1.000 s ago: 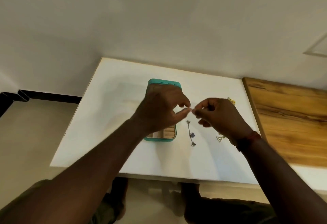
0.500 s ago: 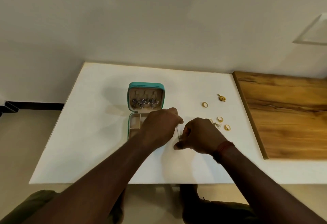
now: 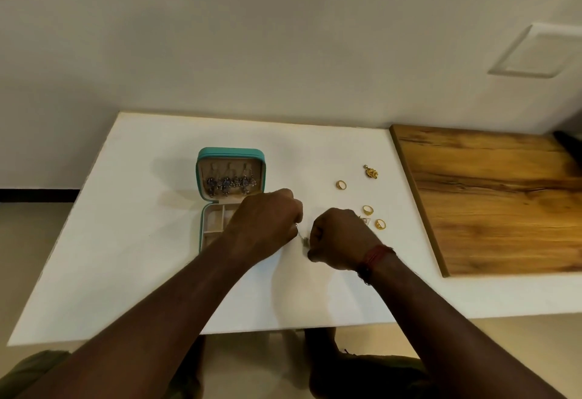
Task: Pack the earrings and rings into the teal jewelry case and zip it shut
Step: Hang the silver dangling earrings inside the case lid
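- Earring (image 3: 303, 239), a thin silver drop, is held between both hands just right of the open teal jewelry case (image 3: 231, 154), over the white worktop (image 3: 141, 272).
- Left grip (image 3: 267, 222) is curled, pinching its upper end. Right grip (image 3: 338, 238) is curled against the lower end; I cannot tell whether it actually pinches.
- It is probably feather-light, floppy at its links and easily bent, so take it by the hook, not the dangling charm.
- Rings (image 3: 341, 184) lying right of the hands look hard, smooth and likely to roll; pinch each across the band.
- Case lid already holds dark drop earrings (image 3: 226, 183).
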